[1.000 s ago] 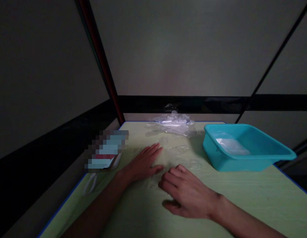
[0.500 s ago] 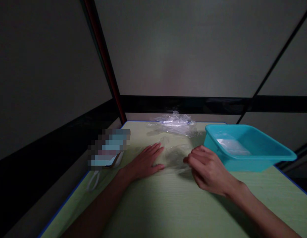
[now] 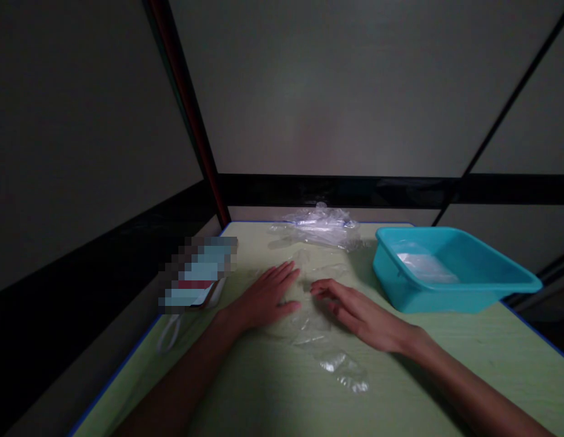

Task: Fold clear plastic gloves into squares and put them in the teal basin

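Note:
A thin clear plastic sheet or bag (image 3: 334, 359) lies crinkled on the light green table (image 3: 273, 400), stretching from between the hands toward the near side. My left hand (image 3: 269, 297) rests flat on part of it, fingers apart and pointing away. To the right, my right hand (image 3: 355, 312) hovers low over the plastic, its fingers loosely bent and the thumb apart from them, with nothing visible in it. How far the plastic runs under the left hand is hidden.
A heap of clear plastic (image 3: 322, 227) sits at the table's back edge. On the right stands a turquoise basin (image 3: 468, 297) with a clear packet (image 3: 427, 267) inside. A partly pixelated phone-like device (image 3: 202, 273) with a white strap (image 3: 168, 334) lies at the left.
My right hand has moved left and its fingers have opened from a closed pinch. The clear plastic now spreads toward the near side. My left hand has stayed in place.

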Available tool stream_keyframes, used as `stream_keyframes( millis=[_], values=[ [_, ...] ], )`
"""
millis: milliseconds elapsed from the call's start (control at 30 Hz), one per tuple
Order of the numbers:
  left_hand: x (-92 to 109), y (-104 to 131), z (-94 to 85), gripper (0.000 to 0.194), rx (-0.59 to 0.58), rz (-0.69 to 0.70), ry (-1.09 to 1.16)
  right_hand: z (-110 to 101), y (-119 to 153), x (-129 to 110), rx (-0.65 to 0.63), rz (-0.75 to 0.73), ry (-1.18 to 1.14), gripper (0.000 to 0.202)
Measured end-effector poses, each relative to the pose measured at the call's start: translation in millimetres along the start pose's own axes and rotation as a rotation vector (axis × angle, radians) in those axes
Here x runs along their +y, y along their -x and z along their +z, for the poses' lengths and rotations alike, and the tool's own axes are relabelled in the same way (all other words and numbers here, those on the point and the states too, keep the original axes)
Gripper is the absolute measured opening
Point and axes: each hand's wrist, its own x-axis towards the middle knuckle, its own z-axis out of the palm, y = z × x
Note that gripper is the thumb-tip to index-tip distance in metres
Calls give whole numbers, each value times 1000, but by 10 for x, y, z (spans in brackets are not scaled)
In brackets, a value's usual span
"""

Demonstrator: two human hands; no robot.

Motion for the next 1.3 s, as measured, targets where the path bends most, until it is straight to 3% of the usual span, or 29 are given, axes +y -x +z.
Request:
stream_keyframes(
  millis=[67,167,300,433,533,633,700,800,967,1133,1300],
  values=[
    [1,-1,0,60,-8,-5,-4,88,-30,52,-23,34,-21,30],
    [1,1,-2,61,-8,-9,-16,151,-65,129,42,113,-99,26],
    [0,6,-6,62,-3,-17,-20,27,-54,188,-19,205,-147,30],
    [22,1,-25,62,-10,-24,3,-223,14,160,-173,230,76,31],
    [32,-4,-38,61,-10,-18,13,-273,34,95,-123,292,389,24],
    [17,-6,-51,61,-11,-14,14,-118,19,9,67,321,523,30],
    [12,-10,-67,62,10,-13,2,45,21,-43,115,246,511,44],
    [83,-38,-92,60,84,0,-22,251,78,-76,57,169,548,68],
    [482,-149,-40,47,179,38,-1,367,245,11,28,264,621,87],
    [812,-224,112,46,112,81,-19,432,375,122,76,304,657,91],
    [823,-204,214,47,64,77,-31,471,414,150,101,298,661,89]
  ],
)
